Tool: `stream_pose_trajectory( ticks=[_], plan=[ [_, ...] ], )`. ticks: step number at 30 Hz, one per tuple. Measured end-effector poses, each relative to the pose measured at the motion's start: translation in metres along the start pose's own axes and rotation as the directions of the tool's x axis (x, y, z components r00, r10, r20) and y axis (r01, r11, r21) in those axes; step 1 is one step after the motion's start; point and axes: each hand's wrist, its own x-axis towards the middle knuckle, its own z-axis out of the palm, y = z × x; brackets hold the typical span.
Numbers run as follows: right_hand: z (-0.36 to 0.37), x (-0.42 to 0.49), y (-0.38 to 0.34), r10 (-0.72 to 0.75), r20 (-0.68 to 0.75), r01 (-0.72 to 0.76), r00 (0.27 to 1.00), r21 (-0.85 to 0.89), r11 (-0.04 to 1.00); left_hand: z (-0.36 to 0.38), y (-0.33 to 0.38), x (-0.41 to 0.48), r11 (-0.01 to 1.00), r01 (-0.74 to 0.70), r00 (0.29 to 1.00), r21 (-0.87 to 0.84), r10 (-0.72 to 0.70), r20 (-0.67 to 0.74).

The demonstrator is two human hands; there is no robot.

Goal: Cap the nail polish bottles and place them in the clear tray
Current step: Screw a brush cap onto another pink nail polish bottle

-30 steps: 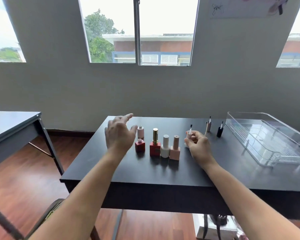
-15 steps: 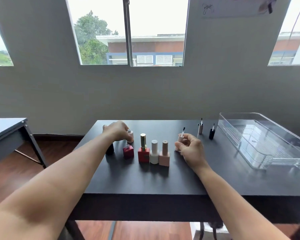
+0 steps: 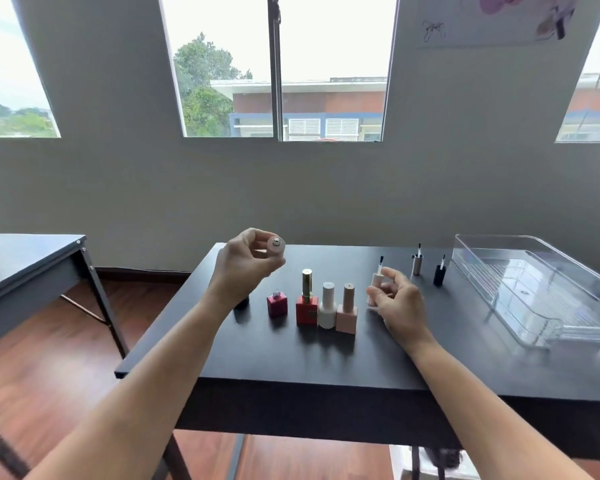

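My left hand (image 3: 245,266) holds a small pale pink uncapped bottle (image 3: 276,248) lifted above the black table (image 3: 326,362), its open neck tilted toward me. My right hand (image 3: 397,303) pinches a pale pink brush cap (image 3: 377,282), brush pointing up. In a row on the table stand an uncapped red bottle (image 3: 277,305), a red bottle with a gold cap (image 3: 306,301), a white capped bottle (image 3: 327,306) and a pink capped bottle (image 3: 347,310). A dark bottle (image 3: 241,302) is partly hidden behind my left wrist. The clear tray (image 3: 548,289) lies at the right.
Two more brush caps stand brush-up at the back: a beige one (image 3: 417,263) and a black one (image 3: 440,273), just left of the tray. A second dark table (image 3: 25,268) stands to the left across a gap of wooden floor.
My left hand reached to the pale pink bottle behind the red one, closed on it and lifted it off the table. My right hand kept the brush cap nearly still.
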Motion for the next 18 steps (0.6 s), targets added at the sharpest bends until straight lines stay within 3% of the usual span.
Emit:
stream_pose_trajectory(
  ticks=[3,6,13,18],
  plan=[
    [-0.001,-0.009,-0.007,-0.010,-0.026,0.011,1.000,0.033,0.999,0.005,-0.010,-0.041,0.991,0.072,0.995,-0.113,-0.064,0.075],
    [-0.006,-0.019,-0.011,-0.012,-0.065,0.016,0.998,0.062,0.998,0.018,-0.023,-0.072,0.990,0.102,0.988,-0.100,-0.088,0.129],
    [-0.020,-0.051,-0.022,0.052,-0.056,-0.033,0.997,0.306,0.951,0.047,-0.031,-0.091,0.990,0.121,0.979,-0.067,-0.108,0.171],
    [-0.034,-0.074,-0.034,0.011,-0.069,0.016,0.998,0.380,0.925,0.054,-0.036,-0.094,0.999,-0.014,0.994,0.032,0.010,0.110]
  ],
)
